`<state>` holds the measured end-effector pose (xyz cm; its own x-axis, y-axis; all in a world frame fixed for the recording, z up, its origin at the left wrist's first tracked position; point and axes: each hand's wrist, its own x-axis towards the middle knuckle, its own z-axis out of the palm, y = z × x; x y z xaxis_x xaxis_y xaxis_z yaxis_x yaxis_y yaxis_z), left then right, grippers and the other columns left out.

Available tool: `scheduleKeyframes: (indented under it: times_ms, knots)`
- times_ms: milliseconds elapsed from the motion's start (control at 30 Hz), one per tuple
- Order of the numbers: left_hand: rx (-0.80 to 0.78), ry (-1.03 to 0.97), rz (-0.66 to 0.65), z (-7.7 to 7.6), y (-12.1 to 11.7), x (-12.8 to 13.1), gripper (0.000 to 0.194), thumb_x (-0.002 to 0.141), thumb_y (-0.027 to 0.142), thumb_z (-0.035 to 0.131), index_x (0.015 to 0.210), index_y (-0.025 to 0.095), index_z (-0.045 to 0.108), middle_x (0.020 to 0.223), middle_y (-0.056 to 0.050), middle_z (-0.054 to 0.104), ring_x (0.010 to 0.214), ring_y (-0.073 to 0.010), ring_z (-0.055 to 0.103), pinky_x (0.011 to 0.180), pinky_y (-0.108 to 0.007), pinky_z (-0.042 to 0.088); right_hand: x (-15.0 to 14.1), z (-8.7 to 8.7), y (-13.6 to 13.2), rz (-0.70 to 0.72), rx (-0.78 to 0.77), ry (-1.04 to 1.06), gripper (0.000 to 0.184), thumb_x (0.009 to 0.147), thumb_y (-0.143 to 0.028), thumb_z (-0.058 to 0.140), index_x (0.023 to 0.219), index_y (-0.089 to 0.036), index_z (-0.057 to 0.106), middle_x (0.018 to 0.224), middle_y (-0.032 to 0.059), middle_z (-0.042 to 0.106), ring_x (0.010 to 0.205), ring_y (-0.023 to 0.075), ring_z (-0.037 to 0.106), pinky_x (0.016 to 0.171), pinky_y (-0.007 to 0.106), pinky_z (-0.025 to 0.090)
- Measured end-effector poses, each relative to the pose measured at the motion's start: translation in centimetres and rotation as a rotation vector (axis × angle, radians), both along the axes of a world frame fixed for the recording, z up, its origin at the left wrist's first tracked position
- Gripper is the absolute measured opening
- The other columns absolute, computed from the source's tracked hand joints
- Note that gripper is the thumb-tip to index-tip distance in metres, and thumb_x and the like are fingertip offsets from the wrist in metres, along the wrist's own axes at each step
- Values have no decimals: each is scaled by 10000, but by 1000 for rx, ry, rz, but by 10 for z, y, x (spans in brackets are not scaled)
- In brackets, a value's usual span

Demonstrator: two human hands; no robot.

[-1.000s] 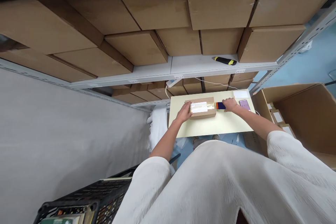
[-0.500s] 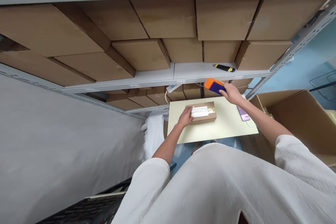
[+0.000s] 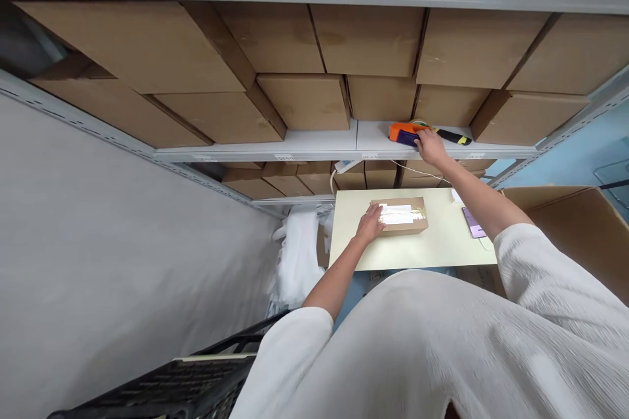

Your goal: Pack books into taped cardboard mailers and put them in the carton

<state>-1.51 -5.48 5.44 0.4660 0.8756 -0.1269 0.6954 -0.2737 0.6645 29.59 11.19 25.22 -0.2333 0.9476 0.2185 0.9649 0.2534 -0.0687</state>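
Note:
A small cardboard box (image 3: 417, 225) with a white label and shiny clear tape on top lies on the pale yellow tabletop (image 3: 354, 245). My left hand (image 3: 371, 222) grips its left end, fingers over the top and thumb toward the front edge. On the shelf above the tabletop, my right hand (image 3: 431, 146) is closed around an orange and dark blue tape dispenser (image 3: 403, 133), whose handle is mostly covered by the fingers. Just right of that hand lies a black and yellow utility knife (image 3: 455, 137).
Large cardboard boxes (image 3: 303, 101) fill the shelf (image 3: 319, 140), and more stand beneath it. A phone (image 3: 473, 222) with a cable lies at the tabletop's right. An open carton (image 3: 580, 222) stands at right, white wrapping material (image 3: 298, 249) at left, a black crate (image 3: 196, 380) lower left.
My right hand has raised the tape dispenser from over the tabletop onto the shelf, beside the utility knife. My left hand remains on the small box. The view has shifted slightly left.

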Motion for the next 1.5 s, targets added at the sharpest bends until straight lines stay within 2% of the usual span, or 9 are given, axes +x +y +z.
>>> scheduleKeyframes:
  times_ms: [233, 333, 433, 533, 667, 867, 1167, 1333, 1500]
  knots:
    - [32, -3, -32, -7, -1, -6, 694, 986, 309, 733, 1646, 218, 538, 1806, -167, 410, 1702, -393, 333, 1356, -574, 368, 0, -7, -33, -13, 82, 4, 623, 1044, -335, 526, 1634, -140, 480, 1583, 262, 504, 1380, 495, 438, 1143, 669, 393]
    - [75, 27, -57, -9, -1, -8, 665, 1000, 330, 721, 1636, 234, 554, 1793, -154, 435, 1685, -385, 363, 1330, -571, 410, -6, -46, -83, 110, 77, 143, 453, 1053, -249, 489, 1473, -161, 637, 1398, 224, 627, 1263, 417, 544, 1083, 591, 466]
    - [130, 77, -91, -10, -2, -9, 626, 1044, 357, 659, 1648, 234, 549, 1801, -151, 427, 1687, -373, 360, 1332, -568, 407, -16, -99, -142, 252, -121, 210, 348, 1073, -229, 484, 1298, -174, 744, 1270, 188, 704, 1151, 349, 638, 1023, 510, 535]
    - [176, 129, -129, -10, -7, -10, 574, 1109, 349, 534, 1671, 232, 536, 1828, -153, 383, 1710, -353, 321, 1364, -570, 343, -23, -145, -194, 250, -272, 175, 393, 1100, -320, 512, 1380, -172, 745, 1400, 198, 708, 1273, 361, 651, 1096, 520, 541]
    - [199, 189, -146, -4, -13, -9, 556, 1137, 312, 435, 1683, 266, 531, 1848, -143, 345, 1724, -333, 292, 1387, -609, 255, -29, -177, -231, 202, -320, 90, 579, 1106, -446, 534, 1625, -199, 606, 1680, 209, 560, 1521, 419, 521, 1245, 610, 438]
    - [209, 220, -103, 6, -19, 2, 567, 1098, 250, 444, 1654, 225, 556, 1824, -186, 377, 1712, -368, 295, 1384, -678, 182, -36, -188, -241, 166, -345, 54, 702, 1119, -476, 497, 1739, -150, 450, 1815, 212, 378, 1667, 423, 356, 1351, 651, 276]
    - [195, 150, -96, 18, -21, 32, 550, 968, 172, 548, 1505, 234, 650, 1725, -180, 506, 1652, -381, 380, 1355, -665, 264, -27, -183, -252, 153, -313, 188, 577, 1104, -396, 517, 1628, -166, 597, 1739, 221, 494, 1601, 409, 465, 1291, 648, 411]
    - [199, 94, -156, 24, -19, 78, 461, 1015, 214, 541, 1454, 258, 674, 1710, -157, 521, 1634, -365, 402, 1343, -658, 282, 17, -180, -257, 64, -289, 233, 538, 1116, -383, 476, 1589, -185, 638, 1722, 211, 510, 1566, 395, 503, 1256, 625, 462]
    - [257, 36, -235, 33, -16, 141, 442, 1032, 194, 497, 1425, 258, 690, 1675, -147, 558, 1634, -341, 404, 1331, -624, 300, 96, -188, -258, -30, -336, 218, 530, 1125, -412, 462, 1567, -199, 663, 1737, 208, 489, 1557, 403, 511, 1265, 630, 442]
